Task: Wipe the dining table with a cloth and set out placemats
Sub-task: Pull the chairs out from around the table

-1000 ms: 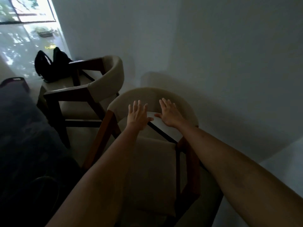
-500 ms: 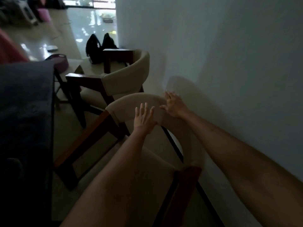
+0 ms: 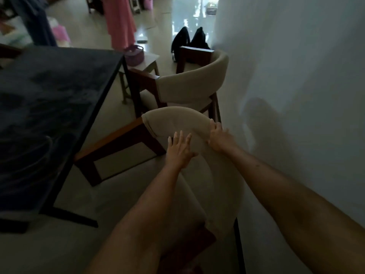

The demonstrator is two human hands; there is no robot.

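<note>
Both hands on the near chair beside the dining table

The dark dining table [image 3: 49, 107] is standing at left, its top bare. The left hand [image 3: 178, 151] is lying flat, fingers spread, against the near chair [image 3: 177, 119] backrest; the right hand [image 3: 220, 138] is gripping that backrest's top edge, fingers curled over it.

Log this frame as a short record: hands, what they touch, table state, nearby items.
left hand: flat, fingers straight, on the near chair backrest
right hand: fingers curled over the backrest's top edge
table: dark top, no cloth or placemats visible
second chair: beyond the near one, by the wall
black bag: on the floor behind it
purple basket: on a small stool
</note>
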